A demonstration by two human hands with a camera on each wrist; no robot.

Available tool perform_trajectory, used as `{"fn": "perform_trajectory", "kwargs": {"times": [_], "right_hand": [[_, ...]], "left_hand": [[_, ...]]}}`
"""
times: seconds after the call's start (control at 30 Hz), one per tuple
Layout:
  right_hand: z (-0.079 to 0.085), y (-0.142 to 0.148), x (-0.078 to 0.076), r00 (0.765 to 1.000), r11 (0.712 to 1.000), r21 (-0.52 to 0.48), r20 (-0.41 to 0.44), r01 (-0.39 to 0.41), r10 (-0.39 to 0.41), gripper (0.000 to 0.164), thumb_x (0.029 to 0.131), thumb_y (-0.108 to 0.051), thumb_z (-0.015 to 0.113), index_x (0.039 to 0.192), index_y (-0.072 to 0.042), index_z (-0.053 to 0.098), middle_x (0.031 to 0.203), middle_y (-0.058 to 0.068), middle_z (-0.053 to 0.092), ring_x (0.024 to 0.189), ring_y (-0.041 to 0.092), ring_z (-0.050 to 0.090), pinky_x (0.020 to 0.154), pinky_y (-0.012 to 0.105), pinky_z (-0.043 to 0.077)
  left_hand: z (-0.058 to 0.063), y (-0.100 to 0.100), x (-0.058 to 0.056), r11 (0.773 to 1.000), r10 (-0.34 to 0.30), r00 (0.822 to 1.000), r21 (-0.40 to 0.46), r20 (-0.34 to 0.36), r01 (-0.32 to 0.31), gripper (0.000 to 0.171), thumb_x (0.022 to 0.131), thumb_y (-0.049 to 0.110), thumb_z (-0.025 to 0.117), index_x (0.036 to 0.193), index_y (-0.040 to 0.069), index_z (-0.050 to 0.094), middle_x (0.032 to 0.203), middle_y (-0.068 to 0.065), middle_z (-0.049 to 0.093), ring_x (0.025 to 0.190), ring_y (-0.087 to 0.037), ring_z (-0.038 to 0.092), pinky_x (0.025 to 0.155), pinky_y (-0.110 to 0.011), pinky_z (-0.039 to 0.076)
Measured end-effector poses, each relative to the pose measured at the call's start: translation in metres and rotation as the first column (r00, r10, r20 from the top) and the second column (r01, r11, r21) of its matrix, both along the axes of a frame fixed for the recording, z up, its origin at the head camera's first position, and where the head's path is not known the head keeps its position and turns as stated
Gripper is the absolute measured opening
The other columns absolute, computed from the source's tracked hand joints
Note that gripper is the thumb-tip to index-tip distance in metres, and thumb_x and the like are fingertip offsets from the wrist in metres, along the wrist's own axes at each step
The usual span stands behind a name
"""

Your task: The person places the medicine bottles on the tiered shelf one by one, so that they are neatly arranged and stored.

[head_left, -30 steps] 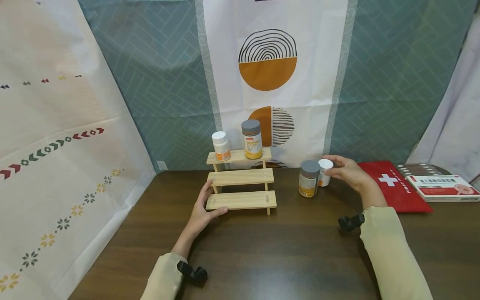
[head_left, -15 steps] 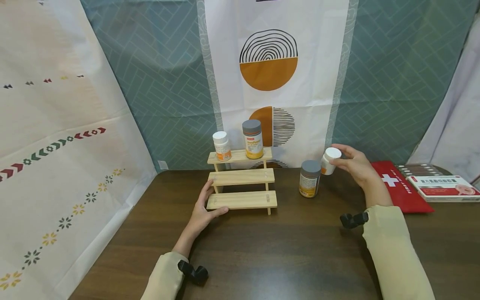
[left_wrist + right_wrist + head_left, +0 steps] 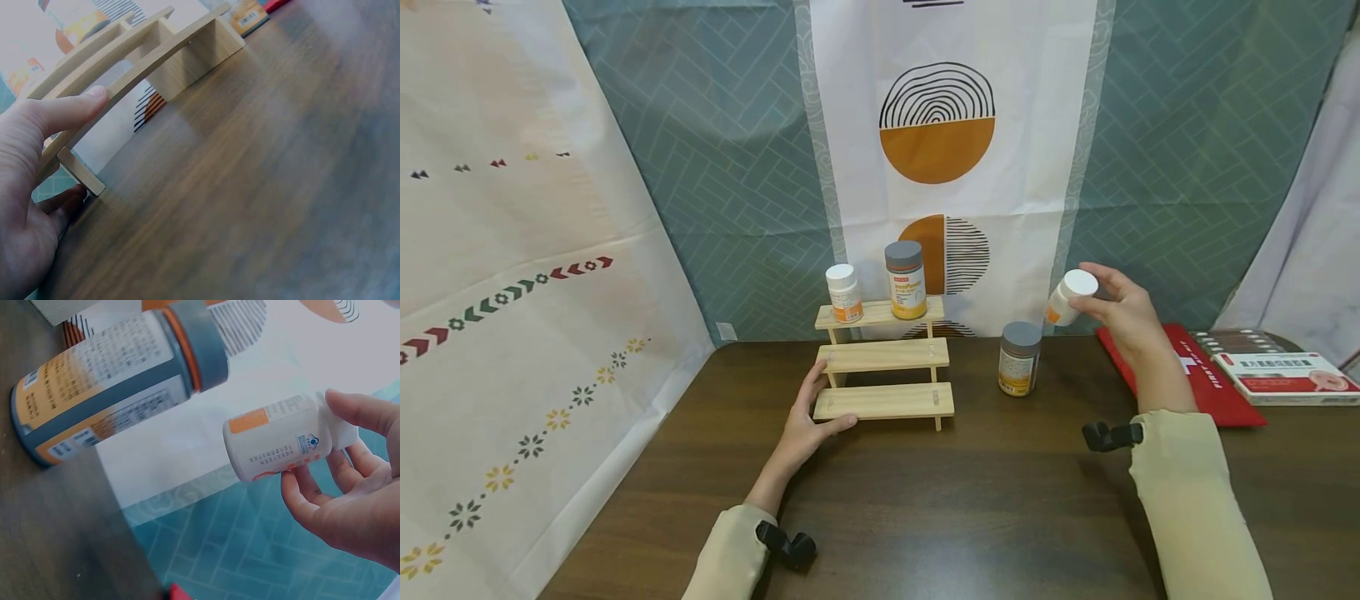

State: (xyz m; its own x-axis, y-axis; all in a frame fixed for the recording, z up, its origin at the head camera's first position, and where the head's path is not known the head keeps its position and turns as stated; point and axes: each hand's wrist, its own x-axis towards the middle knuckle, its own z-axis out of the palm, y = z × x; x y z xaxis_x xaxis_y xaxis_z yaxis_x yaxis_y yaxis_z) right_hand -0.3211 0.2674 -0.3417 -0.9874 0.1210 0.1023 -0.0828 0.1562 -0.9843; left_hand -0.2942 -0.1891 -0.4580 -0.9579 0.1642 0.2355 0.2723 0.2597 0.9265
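Note:
My right hand [image 3: 1123,312] holds a small white pill bottle [image 3: 284,437] up off the table, tilted, thumb on one side near the cap and fingers on the other. My left hand [image 3: 802,421] grips the left end of a three-step wooden display rack [image 3: 883,401]. In the left wrist view its thumb [image 3: 78,111] lies along the lowest step and the fingers reach behind the leg. On the rack's top step stand another white pill bottle [image 3: 845,293] and a grey-capped supplement jar [image 3: 906,280]. A second grey-capped jar [image 3: 1018,359] stands on the table below the held bottle.
To the right lie a red first aid kit pouch [image 3: 1213,379], partly behind the right wrist, and a red-and-white box [image 3: 1288,375]. The brown table [image 3: 970,508] ends at a patterned cloth backdrop [image 3: 760,208].
My right hand has lifted the pill bottle from beside the jar, up and to the right, tilting it. The left hand and rack stay put.

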Motion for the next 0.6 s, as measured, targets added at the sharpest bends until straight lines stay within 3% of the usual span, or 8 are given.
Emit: {"fn": "perform_trajectory", "kwargs": {"times": [0.2,0.33,0.4,0.6], "right_hand": [[0.012,-0.005,0.007,0.999,1.000,-0.019,-0.042,-0.008,0.007,0.064,0.092,-0.024,0.069,0.148,-0.026,0.040,0.158,0.004,0.027,0.104,0.000,0.045,0.121,0.045,0.022],[0.018,-0.009,0.012,0.995,0.994,-0.109,-0.095,-0.033,0.023,0.062,0.089,-0.019,0.072,0.145,-0.024,0.046,0.153,0.000,0.035,0.103,0.003,0.047,0.109,0.025,0.034],[0.020,-0.011,0.014,0.993,0.993,-0.111,-0.113,-0.035,0.023,0.062,0.089,-0.018,0.072,0.144,-0.024,0.046,0.150,-0.002,0.038,0.103,0.004,0.047,0.103,0.022,0.036],[0.028,-0.020,0.021,0.988,0.994,-0.099,-0.153,-0.049,0.034,0.058,0.088,-0.017,0.073,0.142,-0.022,0.050,0.140,-0.009,0.047,0.103,0.005,0.048,0.112,0.036,0.028]], "left_hand": [[0.001,0.000,0.000,1.000,0.002,1.000,0.000,0.005,-0.002,0.099,0.079,0.007,0.080,0.155,0.032,0.021,0.158,-0.013,0.029,0.147,-0.033,0.026,0.114,-0.057,0.025],[0.001,0.000,0.000,1.000,0.003,1.000,-0.004,0.003,-0.003,0.099,0.079,0.008,0.080,0.155,0.032,0.021,0.158,-0.013,0.029,0.148,-0.032,0.027,0.114,-0.057,0.025],[0.001,0.000,0.000,1.000,0.004,1.000,-0.006,0.000,-0.004,0.099,0.079,0.008,0.080,0.155,0.032,0.021,0.158,-0.012,0.028,0.148,-0.032,0.026,0.114,-0.057,0.025],[0.001,0.000,0.000,1.000,0.003,1.000,-0.008,-0.001,-0.003,0.100,0.079,0.007,0.080,0.155,0.031,0.021,0.158,-0.014,0.030,0.147,-0.032,0.027,0.114,-0.056,0.025]]}}
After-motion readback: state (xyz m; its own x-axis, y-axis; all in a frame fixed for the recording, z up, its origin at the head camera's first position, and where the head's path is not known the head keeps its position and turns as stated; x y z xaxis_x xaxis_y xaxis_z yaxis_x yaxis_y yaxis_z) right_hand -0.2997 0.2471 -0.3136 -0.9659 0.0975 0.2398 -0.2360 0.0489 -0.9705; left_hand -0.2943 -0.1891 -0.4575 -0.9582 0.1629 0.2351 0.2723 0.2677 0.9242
